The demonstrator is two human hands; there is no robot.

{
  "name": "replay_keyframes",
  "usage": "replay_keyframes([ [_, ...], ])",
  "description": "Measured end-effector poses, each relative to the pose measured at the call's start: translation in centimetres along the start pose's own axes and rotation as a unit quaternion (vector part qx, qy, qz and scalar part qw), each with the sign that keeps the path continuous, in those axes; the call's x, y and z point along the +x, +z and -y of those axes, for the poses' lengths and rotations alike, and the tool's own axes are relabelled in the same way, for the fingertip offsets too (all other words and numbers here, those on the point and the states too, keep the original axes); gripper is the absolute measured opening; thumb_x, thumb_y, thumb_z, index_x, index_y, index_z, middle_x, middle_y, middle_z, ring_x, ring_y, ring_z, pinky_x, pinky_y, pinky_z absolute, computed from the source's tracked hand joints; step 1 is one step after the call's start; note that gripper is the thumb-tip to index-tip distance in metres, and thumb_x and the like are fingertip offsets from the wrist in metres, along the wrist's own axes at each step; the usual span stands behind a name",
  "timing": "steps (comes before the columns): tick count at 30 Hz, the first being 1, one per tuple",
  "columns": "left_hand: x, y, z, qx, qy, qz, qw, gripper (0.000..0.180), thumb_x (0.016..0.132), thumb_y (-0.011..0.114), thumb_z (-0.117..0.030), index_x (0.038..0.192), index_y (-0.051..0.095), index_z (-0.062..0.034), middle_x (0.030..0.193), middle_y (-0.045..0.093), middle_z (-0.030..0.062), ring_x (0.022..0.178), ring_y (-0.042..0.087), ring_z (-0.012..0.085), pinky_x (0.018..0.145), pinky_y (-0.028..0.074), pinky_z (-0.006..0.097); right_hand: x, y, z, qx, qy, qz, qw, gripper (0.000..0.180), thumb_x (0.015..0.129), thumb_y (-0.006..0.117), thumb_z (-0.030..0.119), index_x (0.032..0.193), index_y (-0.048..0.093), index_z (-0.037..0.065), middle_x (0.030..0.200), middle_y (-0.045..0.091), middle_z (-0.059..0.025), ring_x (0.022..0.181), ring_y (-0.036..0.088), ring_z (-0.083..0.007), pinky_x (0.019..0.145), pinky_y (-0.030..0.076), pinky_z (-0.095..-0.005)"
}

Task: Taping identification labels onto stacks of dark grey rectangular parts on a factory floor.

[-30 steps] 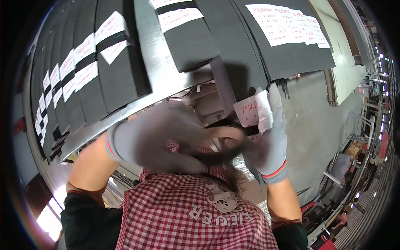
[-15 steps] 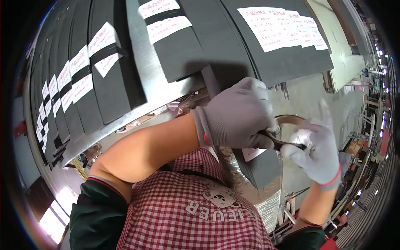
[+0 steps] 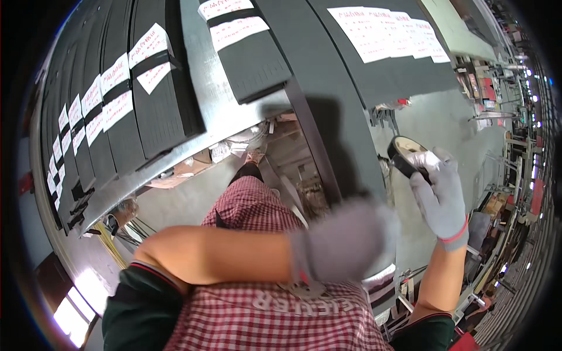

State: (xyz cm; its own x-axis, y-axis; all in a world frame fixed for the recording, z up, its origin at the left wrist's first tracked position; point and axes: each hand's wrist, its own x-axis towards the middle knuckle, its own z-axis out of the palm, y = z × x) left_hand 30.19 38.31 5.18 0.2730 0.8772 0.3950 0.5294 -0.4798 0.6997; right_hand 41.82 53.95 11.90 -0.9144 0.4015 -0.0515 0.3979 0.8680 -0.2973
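Note:
My right hand (image 3: 442,199), in a grey knitted glove, grips a roll of black tape (image 3: 400,159) by its rim. The roll is tilted, and its pale inner ring shows. My left hand (image 3: 351,240), gloved alike, is in front of the apron and apart from the roll. Motion smears its fingers, so I cannot make out whether they hold anything. Beneath and beyond that hand runs a long stack of dark grey boards (image 3: 325,111), which sticks out past the table edge toward me. A shorter dark bundle (image 3: 252,67) with a black band lies beside it.
Several banded dark bundles (image 3: 155,111) line the left of the metal table (image 3: 213,99). White labels with red print (image 3: 380,35) lie on a wide dark stack at the far right. Shelves and racks (image 3: 521,175) stand along the right side.
My left hand has come away from the tape roll, down toward my body. My right hand still holds the roll, now turned and more tilted. More of the long board stack shows.

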Motion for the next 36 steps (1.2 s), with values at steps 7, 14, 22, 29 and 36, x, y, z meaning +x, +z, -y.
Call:
replay_keyframes([
  [7,-9.0,-8.6,-0.2,0.029,-0.150,0.026,0.988,0.020,0.078,0.068,-0.023,0.070,0.063,-0.0049,0.063,0.058,0.0069,0.055,0.060,0.0209,0.047,0.047,0.035,-0.8,-1.6,4.8,0.394,-0.016,0.013,0.919,0.029,0.081,0.071,0.019,0.101,0.063,-0.001,0.071,0.057,-0.0121,0.079,0.060,-0.0256,0.088,0.047,-0.0430],
  [14,-7.3,2.3,14.0,-0.535,-0.402,-0.058,0.741,0.024,0.087,0.068,-0.019,0.103,0.069,-0.0011,0.116,0.064,0.0127,0.104,0.060,0.0143,0.082,0.050,0.031,3.8,11.4,-7.9,0.334,0.152,0.171,0.914,0.020,0.087,0.061,0.012,0.099,0.067,-0.002,0.089,0.067,-0.0157,0.080,0.067,-0.0245,0.072,0.053,-0.0324],
  [22,-14.8,-2.9,15.7,-0.233,-0.209,0.004,0.950,0.023,0.076,0.076,-0.017,0.088,0.066,-0.0010,0.068,0.063,0.0094,0.063,0.062,0.0179,0.061,0.047,0.032,2.6,9.0,6.4,0.004,0.036,-0.049,0.998,0.074,0.066,0.076,0.003,0.135,0.047,-0.001,0.145,0.037,-0.0183,0.127,0.046,-0.0329,0.103,0.041,-0.0407],
  [29,1.7,-8.9,8.0,-0.136,-0.122,-0.050,0.982,0.027,0.085,0.063,-0.028,0.071,0.062,-0.0042,0.064,0.059,0.0102,0.065,0.061,0.0249,0.059,0.047,0.036,1.5,10.4,4.2,0.230,-0.045,-0.242,0.942,0.045,0.071,0.069,0.001,0.114,0.055,0.003,0.125,0.049,-0.0232,0.100,0.054,-0.0402,0.087,0.044,-0.0421],
  [36,2.3,-5.5,10.3,0.098,0.038,-0.070,0.992,0.040,0.087,0.056,-0.039,0.063,0.060,-0.0069,0.070,0.057,0.0069,0.074,0.059,0.0250,0.067,0.047,0.038,1.0,1.6,-2.1,0.436,0.180,-0.203,0.858,0.029,0.090,0.057,0.029,0.099,0.067,0.003,0.089,0.070,-0.0070,0.083,0.067,-0.0211,0.106,0.036,-0.0419],
])
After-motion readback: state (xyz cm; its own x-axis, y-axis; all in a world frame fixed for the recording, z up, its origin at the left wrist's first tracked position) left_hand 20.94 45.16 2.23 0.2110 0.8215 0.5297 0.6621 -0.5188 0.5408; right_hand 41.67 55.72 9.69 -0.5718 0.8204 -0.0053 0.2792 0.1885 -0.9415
